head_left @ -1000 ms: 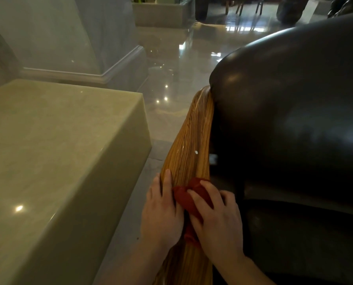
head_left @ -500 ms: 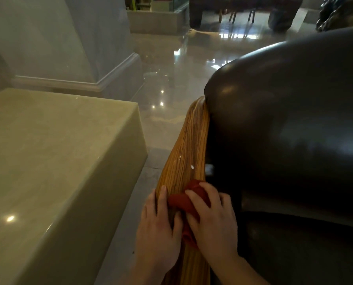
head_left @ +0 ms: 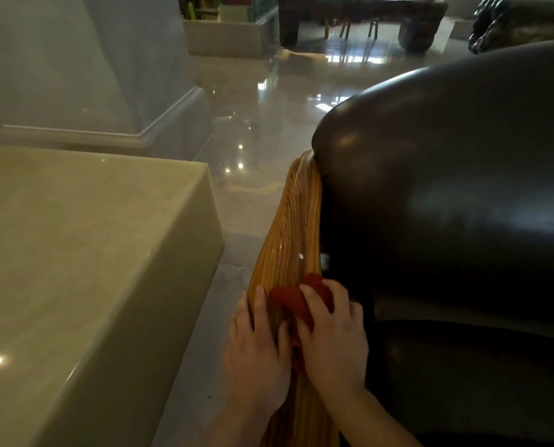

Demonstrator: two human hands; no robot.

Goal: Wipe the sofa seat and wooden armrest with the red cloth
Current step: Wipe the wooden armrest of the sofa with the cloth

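Observation:
The wooden armrest, striped golden grain, runs from the bottom centre up to the sofa's dark leather cushion. A bunched red cloth lies on the armrest. My right hand presses down on the cloth with its fingers curled over it. My left hand rests flat on the armrest's left side, fingers together, thumb touching the cloth's edge. The dark seat cushion lies to the right of my hands. A small white speck sits on the wood above the cloth.
A beige stone block stands close on the left, with a narrow strip of floor between it and the armrest. A grey column base is behind it. Glossy floor stretches back to a dark bench.
Both hands and the cloth have stayed near the same spot on the armrest; the view tilted up a little, showing more of the room behind.

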